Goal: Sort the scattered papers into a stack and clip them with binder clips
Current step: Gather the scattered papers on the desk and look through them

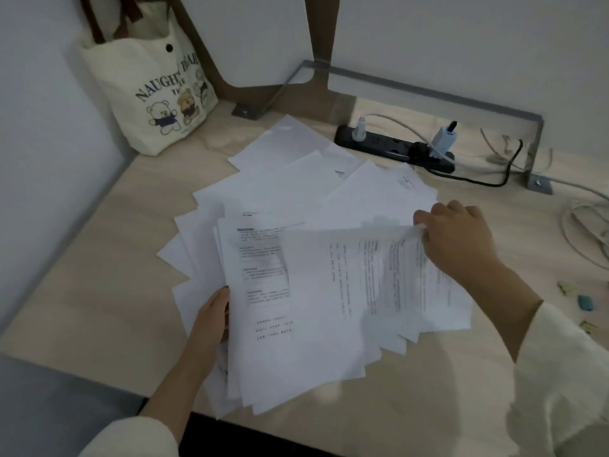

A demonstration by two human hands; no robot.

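Note:
Several white printed papers point(296, 199) lie fanned out across the middle of the light wooden desk point(99, 291). My left hand point(211, 321) grips the left edge of an uneven bundle of sheets point(296, 341) near the desk's front edge. My right hand point(458, 242) pinches the top right corner of a printed sheet point(379, 275), which is blurred and lies over the bundle. Small binder clips point(565, 287) lie on the desk at the far right, apart from both hands; one is teal point(586, 303), another sits lower point(588, 326).
A cream tote bag point(155, 94) with bear prints stands at the back left corner. A black power strip point(395, 148) with plugs and trailing cables point(583, 222) runs along the back right, under a metal bracket point(428, 94). Walls close in at the left and back.

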